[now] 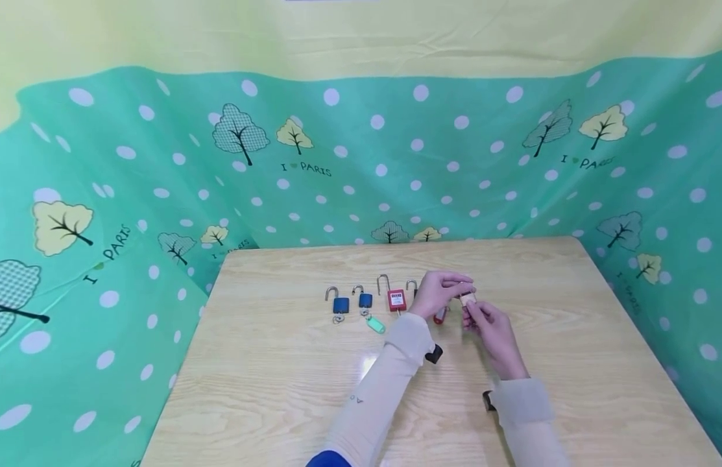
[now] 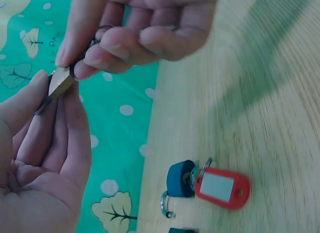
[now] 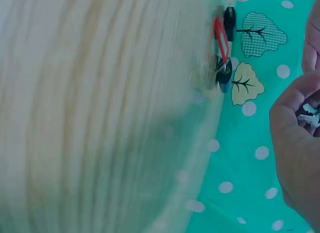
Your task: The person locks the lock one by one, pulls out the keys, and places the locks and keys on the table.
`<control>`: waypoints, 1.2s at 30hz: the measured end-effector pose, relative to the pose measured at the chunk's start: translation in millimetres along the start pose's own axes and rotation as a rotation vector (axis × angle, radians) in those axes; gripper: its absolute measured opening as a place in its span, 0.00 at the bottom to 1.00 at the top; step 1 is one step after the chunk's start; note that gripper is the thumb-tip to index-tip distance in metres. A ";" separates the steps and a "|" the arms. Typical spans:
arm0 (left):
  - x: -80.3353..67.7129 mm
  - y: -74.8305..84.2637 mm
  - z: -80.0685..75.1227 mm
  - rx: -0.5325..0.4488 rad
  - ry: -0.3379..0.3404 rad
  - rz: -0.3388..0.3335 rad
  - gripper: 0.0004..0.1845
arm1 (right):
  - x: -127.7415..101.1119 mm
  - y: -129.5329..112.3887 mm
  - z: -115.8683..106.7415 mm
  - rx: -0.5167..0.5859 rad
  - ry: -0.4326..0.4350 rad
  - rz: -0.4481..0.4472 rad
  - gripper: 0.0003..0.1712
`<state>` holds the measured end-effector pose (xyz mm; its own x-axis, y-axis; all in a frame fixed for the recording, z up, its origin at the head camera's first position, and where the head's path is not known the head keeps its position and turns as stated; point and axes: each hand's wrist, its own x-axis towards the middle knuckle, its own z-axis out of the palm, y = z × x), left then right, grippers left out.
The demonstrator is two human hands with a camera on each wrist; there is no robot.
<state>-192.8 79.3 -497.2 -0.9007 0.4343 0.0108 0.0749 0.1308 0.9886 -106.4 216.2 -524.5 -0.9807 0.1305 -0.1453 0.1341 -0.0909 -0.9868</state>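
Pinching a small brass padlock [image 1: 468, 299] between both hands, left hand [image 1: 439, 292] and right hand [image 1: 493, 331] grip its body; judged rigid, dense, smooth-sided.

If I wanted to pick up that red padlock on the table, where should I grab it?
Probably by the square body of the red padlock, pinched across its two side edges from above. It lies flat on the table with its long shackle pointing away and open space beside it; the thin shackle would likely let it swing.
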 end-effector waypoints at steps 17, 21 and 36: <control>-0.6 10.5 -15.9 0.021 -0.142 -0.046 0.18 | 1.3 -15.4 5.4 -0.166 0.065 -0.108 0.19; -1.0 11.6 -20.2 0.035 -0.152 -0.048 0.19 | 2.1 -15.8 3.6 -0.173 0.033 -0.133 0.18; 1.0 20.6 -30.1 0.237 -0.192 0.043 0.16 | 6.6 -12.7 3.8 -0.152 0.007 -0.123 0.20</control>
<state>-205.1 55.7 -472.3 -0.7988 0.6015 0.0008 0.2295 0.3035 0.9248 -115.1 214.4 -512.6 -0.9902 0.1380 -0.0233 0.0341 0.0765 -0.9965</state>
